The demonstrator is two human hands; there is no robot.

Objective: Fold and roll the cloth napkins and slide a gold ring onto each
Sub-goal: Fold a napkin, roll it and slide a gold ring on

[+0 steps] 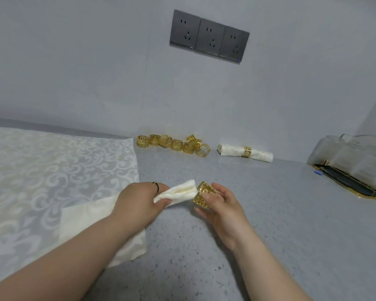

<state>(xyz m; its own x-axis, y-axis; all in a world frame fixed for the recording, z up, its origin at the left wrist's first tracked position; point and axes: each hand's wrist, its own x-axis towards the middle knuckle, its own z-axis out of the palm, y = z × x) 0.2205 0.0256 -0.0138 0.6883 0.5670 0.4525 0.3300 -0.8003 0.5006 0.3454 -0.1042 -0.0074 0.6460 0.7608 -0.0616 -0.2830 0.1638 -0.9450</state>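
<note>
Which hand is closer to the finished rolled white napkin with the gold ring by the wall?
Right. The right hand, holding a gold cut-out ring, sits in front of that ringed napkin roll; the left hand, gripping another white rolled napkin, is farther left.

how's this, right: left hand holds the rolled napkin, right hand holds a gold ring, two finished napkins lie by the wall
No: the head view shows only one finished napkin by the wall; left hand holds the rolled napkin, right hand a gold ring.

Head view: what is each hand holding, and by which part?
Left hand pinches the rolled napkin near its left end; right hand holds a gold ring by its outer band, at the napkin's other end.
</note>
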